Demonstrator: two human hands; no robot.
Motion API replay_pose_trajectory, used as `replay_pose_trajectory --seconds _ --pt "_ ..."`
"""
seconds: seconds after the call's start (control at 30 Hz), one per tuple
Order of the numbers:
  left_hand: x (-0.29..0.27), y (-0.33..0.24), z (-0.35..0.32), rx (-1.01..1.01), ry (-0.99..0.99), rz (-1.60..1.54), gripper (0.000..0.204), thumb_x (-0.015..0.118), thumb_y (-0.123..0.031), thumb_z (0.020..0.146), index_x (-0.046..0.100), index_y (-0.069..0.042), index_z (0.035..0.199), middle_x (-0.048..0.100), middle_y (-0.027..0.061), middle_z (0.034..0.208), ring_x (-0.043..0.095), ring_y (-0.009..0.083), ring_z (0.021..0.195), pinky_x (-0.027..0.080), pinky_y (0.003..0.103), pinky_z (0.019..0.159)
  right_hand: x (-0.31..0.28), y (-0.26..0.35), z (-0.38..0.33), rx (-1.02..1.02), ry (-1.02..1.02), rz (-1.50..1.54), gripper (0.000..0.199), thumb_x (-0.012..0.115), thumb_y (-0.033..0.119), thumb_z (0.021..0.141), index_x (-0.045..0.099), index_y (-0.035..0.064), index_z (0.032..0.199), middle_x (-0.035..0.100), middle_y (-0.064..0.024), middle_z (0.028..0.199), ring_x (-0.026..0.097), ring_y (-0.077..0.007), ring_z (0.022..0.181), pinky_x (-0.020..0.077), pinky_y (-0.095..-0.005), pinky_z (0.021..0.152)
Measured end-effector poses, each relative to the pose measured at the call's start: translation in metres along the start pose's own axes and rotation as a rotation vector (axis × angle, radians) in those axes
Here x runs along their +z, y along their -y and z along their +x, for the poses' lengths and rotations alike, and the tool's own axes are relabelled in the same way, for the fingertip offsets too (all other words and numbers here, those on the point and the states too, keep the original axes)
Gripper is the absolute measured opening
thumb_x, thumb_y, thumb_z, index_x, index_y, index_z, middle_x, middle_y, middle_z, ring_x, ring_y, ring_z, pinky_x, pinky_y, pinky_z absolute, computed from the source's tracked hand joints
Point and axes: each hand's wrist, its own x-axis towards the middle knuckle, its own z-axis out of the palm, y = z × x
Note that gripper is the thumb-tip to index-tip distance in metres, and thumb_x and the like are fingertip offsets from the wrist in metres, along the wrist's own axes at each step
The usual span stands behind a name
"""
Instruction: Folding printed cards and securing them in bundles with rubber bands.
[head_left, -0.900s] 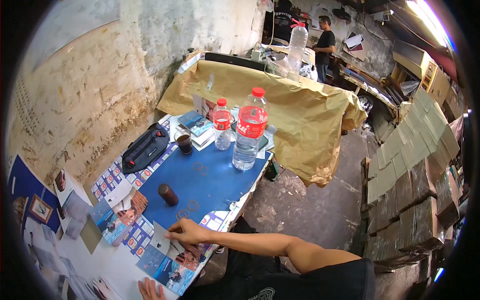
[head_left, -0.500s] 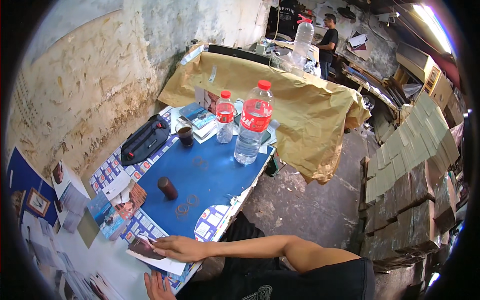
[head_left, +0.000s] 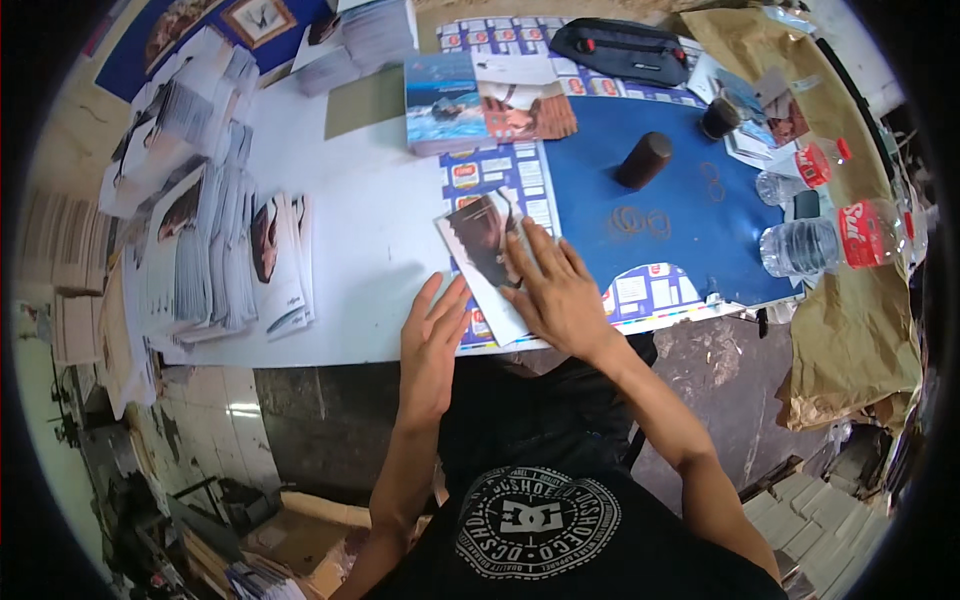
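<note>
A folded leaflet [head_left: 478,238] with a dark picture and a white lower part lies slanted at the table's near edge. My right hand [head_left: 560,300] rests flat on its right side, fingers stretched out. Just left of the leaflet, my left hand [head_left: 432,345] is held with fingers extended and nothing in it. Beyond the leaflet lies a stack of printed sheets [head_left: 445,108] with a blue swimming picture and a brick-coloured one. A dark brown cylinder [head_left: 645,160] stands on the blue mat [head_left: 590,180], with several rubber bands [head_left: 638,222] near it.
Piles of folded leaflets [head_left: 200,250] crowd the left side of the white table [head_left: 370,210]. To the right are two water bottles [head_left: 800,248], a glass of dark drink [head_left: 720,118] and a black pouch [head_left: 620,50]. Brown paper [head_left: 850,340] hangs at the far right.
The view has swung left and down, bringing both forearms and the leaflet piles into sight. My right hand still lies on the leaflet; my left hand shows more fully beside it.
</note>
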Motion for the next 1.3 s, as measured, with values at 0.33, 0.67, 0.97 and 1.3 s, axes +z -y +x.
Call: replay_pose_trajectory --seconds 0.33,0.67,0.97,1.3 --pt "-0.006 -0.004 -0.004 -0.007 -0.020 0.023 0.063 0.053 -0.013 0.107 0.026 0.011 0.158 0.043 0.0328 0.156 0.045 0.0364 0.147 0.035 0.047 0.122 0.000 0.011 0.000 -0.026 0.008 -0.051 0.065 0.059 0.040 0.103 0.045 0.0028 0.155 0.037 -0.0237 0.164 0.043 -0.0365 0.148 0.0344 -0.0498 0.121" --pt "-0.008 0.012 0.013 0.675 0.022 0.937 0.052 0.058 -0.006 0.104 0.042 0.007 0.152 0.049 0.0273 0.153 0.048 0.0364 0.144 0.039 0.044 0.118 -0.001 0.011 -0.001 -0.025 -0.004 -0.083 0.065 0.059 0.039 0.102 0.046 0.0026 0.154 0.038 -0.0226 0.164 0.042 -0.0358 0.149 0.0349 -0.0501 0.121" --pt "-0.019 0.032 0.031 0.767 0.149 1.464 0.046 0.061 -0.018 0.101 0.055 -0.002 0.144 0.049 0.0158 0.155 0.042 0.0389 0.147 0.032 0.059 0.118 -0.008 -0.003 -0.004 0.024 -0.081 0.113 0.065 0.070 0.034 0.096 0.051 0.0003 0.148 0.040 -0.0234 0.162 0.041 -0.0365 0.149 0.0345 -0.0498 0.121" --pt "-0.021 0.034 0.032 0.797 0.122 1.507 0.046 0.063 -0.022 0.101 0.057 -0.002 0.142 0.048 0.0137 0.156 0.042 0.0341 0.148 0.032 0.056 0.119 -0.050 -0.099 0.051 0.397 -0.636 0.371 0.059 0.081 0.014 0.089 0.053 0.0006 0.140 0.067 -0.0212 0.122 0.062 -0.0361 0.124 0.0406 -0.0465 0.113"
